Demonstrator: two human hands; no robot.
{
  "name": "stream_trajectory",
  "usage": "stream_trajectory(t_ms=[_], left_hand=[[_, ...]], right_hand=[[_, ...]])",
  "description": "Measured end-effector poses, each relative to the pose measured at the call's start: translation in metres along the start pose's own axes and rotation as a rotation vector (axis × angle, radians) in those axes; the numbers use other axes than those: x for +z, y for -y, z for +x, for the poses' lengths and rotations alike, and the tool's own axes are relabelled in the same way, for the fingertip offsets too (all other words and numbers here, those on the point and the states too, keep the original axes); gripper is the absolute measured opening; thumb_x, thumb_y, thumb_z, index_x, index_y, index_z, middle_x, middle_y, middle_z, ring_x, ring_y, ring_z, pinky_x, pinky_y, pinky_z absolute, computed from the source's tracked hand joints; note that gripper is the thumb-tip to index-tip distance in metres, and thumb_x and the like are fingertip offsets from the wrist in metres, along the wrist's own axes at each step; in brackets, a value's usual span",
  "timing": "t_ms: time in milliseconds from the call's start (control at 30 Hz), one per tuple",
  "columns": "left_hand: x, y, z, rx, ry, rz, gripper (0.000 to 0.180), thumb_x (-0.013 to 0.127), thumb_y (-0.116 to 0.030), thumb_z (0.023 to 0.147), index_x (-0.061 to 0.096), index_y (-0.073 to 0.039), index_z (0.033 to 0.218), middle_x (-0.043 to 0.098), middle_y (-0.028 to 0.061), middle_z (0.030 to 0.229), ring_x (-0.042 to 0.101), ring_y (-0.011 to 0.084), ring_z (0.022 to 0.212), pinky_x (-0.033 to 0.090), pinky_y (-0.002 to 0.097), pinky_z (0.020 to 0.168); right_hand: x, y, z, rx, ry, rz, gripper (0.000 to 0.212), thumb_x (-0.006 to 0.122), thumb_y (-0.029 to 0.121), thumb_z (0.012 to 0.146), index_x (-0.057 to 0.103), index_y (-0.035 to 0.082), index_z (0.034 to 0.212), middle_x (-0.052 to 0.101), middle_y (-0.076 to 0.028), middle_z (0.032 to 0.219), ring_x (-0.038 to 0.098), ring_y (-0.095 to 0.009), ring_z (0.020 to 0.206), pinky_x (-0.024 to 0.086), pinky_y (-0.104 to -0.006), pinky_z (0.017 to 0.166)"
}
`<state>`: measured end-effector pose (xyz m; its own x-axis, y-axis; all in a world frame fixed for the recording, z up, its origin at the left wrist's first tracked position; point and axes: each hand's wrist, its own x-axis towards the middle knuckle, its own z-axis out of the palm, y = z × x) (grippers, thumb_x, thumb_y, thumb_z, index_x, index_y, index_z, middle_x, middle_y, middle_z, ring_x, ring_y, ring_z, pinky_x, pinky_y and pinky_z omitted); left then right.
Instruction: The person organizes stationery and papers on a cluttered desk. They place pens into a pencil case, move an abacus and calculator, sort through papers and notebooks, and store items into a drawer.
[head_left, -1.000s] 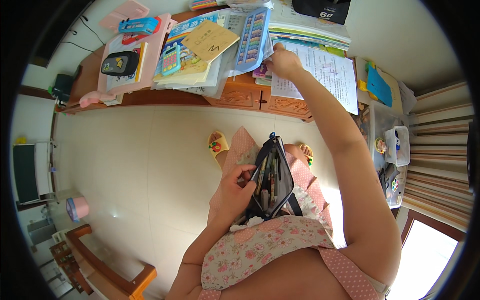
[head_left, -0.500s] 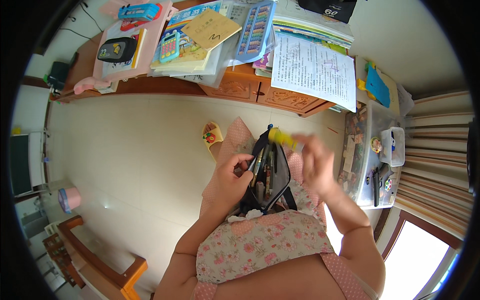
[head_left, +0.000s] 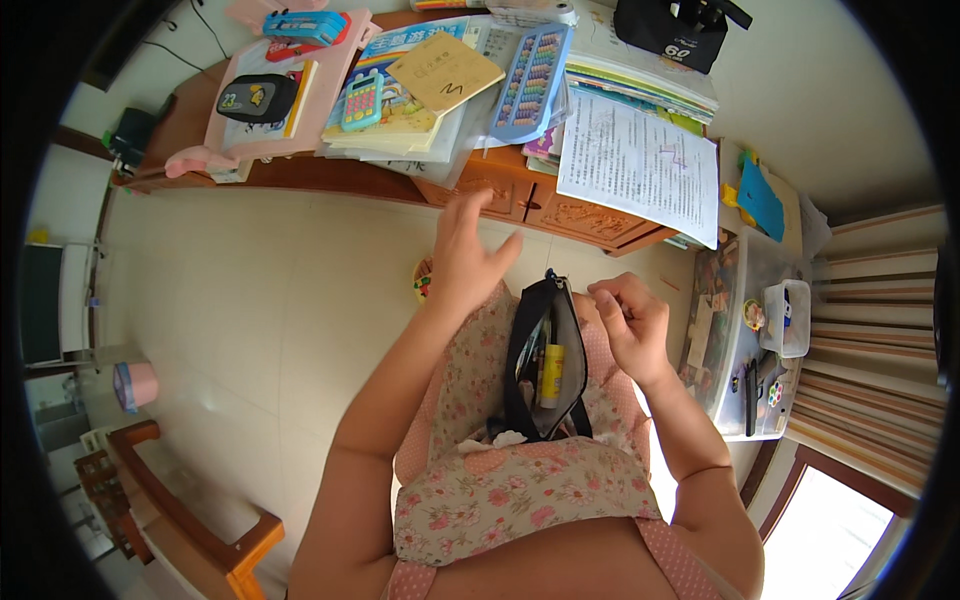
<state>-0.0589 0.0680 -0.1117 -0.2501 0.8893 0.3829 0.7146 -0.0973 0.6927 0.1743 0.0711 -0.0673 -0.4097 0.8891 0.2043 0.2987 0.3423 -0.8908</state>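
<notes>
A black and grey pencil case (head_left: 573,345) rests unzipped on my lap, over the floral apron (head_left: 530,490). Inside it a yellow glue stick (head_left: 551,376) stands upright among pens that are mostly in shadow. My left hand (head_left: 470,255) is raised beyond the case's left side, thumb and fingers apart, holding nothing. To the right of the case is my right hand (head_left: 638,325), its fingers curled in toward the thumb by the case's upper right edge. Whether anything is between those fingers is hidden.
Ahead, a wooden cabinet (head_left: 575,215) carries printed sheets (head_left: 640,165), a blue abacus (head_left: 530,85), a toy-like calculator (head_left: 362,102) and a dark zipped case (head_left: 257,98). Right of me stands a clear storage box (head_left: 735,300). A wooden chair (head_left: 200,510) is at lower left.
The yellow glue stick has gone from my right hand into the pencil case. My left hand has let go of the case's edge and moved up and forward. The view has shifted slightly.
</notes>
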Motion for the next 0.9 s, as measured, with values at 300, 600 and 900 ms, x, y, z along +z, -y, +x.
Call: stream_trajectory(t_ms=[300, 600, 900], left_hand=[[0.071, 0.026, 0.144, 0.085, -0.008, 0.425, 0.055, 0.072, -0.030, 0.076, 0.052, -0.001, 0.118, 0.057, 0.0181, 0.111, 0.054, 0.0329, 0.107, 0.046, 0.0428, 0.088], [0.005, 0.070, 0.198, -0.333, -0.084, -0.131, 0.044, 0.057, -0.046, 0.087, 0.067, -0.002, 0.086, 0.066, 0.0161, 0.075, 0.064, 0.0311, 0.070, 0.049, 0.0388, 0.067], [-0.049, 0.073, 0.193, 0.008, -0.324, 0.326, 0.034, 0.055, -0.037, 0.091, 0.066, -0.006, 0.100, 0.066, 0.0165, 0.088, 0.064, 0.0346, 0.079, 0.049, 0.0420, 0.073]], right_hand=[[0.010, -0.033, -0.021, 0.210, -0.147, 0.063, 0.016, 0.059, 0.011, 0.090, 0.066, -0.003, 0.086, 0.059, -0.006, 0.067, 0.051, -0.010, 0.060, 0.042, -0.0241, 0.057], [-0.011, -0.064, -0.025, 0.416, -0.243, 0.207, 0.020, 0.055, 0.013, 0.093, 0.065, -0.004, 0.087, 0.060, -0.002, 0.067, 0.053, -0.007, 0.061, 0.043, -0.0214, 0.057], [0.006, -0.073, -0.017, 0.394, -0.198, 0.236, 0.019, 0.056, 0.013, 0.093, 0.065, -0.003, 0.087, 0.060, -0.003, 0.067, 0.054, -0.008, 0.063, 0.044, -0.0217, 0.060]])
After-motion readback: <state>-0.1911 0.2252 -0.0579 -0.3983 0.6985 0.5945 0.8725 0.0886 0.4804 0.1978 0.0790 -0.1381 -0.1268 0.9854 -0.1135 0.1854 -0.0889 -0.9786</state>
